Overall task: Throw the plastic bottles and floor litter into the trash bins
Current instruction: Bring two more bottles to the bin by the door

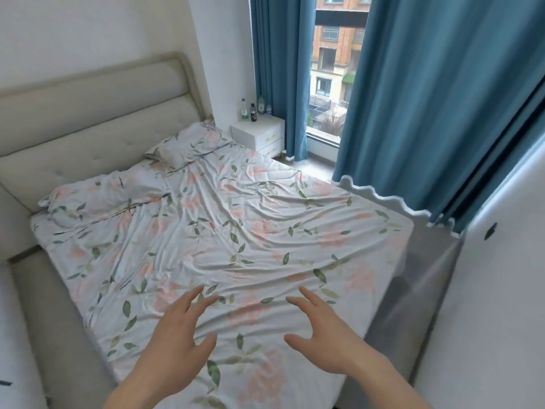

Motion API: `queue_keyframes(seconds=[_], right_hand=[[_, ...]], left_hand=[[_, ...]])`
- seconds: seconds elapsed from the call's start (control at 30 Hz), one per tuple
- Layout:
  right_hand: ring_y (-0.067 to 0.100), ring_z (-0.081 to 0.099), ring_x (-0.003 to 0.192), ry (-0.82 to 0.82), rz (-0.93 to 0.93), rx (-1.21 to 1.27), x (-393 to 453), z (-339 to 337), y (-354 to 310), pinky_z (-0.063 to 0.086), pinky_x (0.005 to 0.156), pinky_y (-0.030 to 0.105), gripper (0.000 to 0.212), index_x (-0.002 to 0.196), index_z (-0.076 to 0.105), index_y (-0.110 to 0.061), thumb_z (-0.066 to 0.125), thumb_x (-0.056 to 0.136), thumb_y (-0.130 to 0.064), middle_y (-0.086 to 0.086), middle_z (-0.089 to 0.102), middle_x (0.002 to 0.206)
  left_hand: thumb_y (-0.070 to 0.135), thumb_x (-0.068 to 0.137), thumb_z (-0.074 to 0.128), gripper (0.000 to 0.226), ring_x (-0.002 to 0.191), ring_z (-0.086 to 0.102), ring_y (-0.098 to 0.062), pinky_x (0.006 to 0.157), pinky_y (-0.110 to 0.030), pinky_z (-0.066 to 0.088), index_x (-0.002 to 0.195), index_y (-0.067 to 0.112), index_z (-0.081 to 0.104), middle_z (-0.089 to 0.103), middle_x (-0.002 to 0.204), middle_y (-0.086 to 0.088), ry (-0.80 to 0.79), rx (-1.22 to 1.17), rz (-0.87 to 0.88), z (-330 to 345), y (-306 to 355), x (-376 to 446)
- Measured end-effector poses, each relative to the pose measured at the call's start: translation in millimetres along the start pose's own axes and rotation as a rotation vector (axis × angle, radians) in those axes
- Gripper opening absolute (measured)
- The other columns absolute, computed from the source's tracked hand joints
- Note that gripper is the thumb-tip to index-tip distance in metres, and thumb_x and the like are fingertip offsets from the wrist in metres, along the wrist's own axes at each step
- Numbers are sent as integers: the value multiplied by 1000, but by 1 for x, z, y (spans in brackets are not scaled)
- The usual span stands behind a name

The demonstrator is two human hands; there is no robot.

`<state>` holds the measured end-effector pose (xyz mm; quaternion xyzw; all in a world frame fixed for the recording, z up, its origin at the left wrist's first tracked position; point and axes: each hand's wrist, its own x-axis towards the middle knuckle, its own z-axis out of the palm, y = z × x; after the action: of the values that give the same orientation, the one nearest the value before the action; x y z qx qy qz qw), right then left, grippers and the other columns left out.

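Observation:
Several plastic bottles [253, 109] stand upright on a white nightstand [259, 133] in the far corner, between the bed and the window. One has a green label, one is dark, and two are clear. My left hand [177, 326] and my right hand [327, 335] hover over the foot of the bed, both empty with fingers spread. They are far from the bottles. No trash bin and no floor litter show in this view.
A wide bed [206, 231] with a floral sheet and two pillows fills the middle. A padded headboard [97, 113] runs along the left. Blue curtains [427, 98] hang by the window. A narrow grey floor strip [413, 290] runs along the bed's right side.

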<state>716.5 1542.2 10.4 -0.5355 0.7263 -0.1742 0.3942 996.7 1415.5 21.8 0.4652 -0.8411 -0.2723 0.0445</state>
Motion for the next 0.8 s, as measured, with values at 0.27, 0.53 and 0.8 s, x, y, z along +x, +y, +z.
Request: queue_keyframes(seconds=[0.27, 0.53, 0.8], right_hand=[[4, 12, 155, -3, -51, -25, 67, -150, 73, 29, 121, 31, 72, 156, 26, -49, 61, 93, -55, -29, -3, 166], [0, 19, 152, 77, -63, 13, 72, -218, 87, 29, 116, 25, 68, 153, 29, -52, 62, 94, -56, -32, 1, 165], [0, 19, 151, 155, -4, -7, 41, -240, 124, 27, 119, 28, 71, 152, 29, -53, 65, 91, -58, -31, 3, 165]], left_hand=[[46, 92, 63, 59, 148, 14, -2, 116, -37, 37, 145, 53, 38, 10, 158, 35, 78, -71, -35, 21, 118, 106], [45, 94, 62, 57, 147, 17, 0, 105, -20, 36, 144, 55, 36, 8, 158, 35, 116, -50, 19, 10, 171, 148], [44, 94, 63, 60, 150, 11, -3, 110, -35, 43, 147, 51, 35, 7, 161, 31, 79, -88, 130, 35, 206, 179]])
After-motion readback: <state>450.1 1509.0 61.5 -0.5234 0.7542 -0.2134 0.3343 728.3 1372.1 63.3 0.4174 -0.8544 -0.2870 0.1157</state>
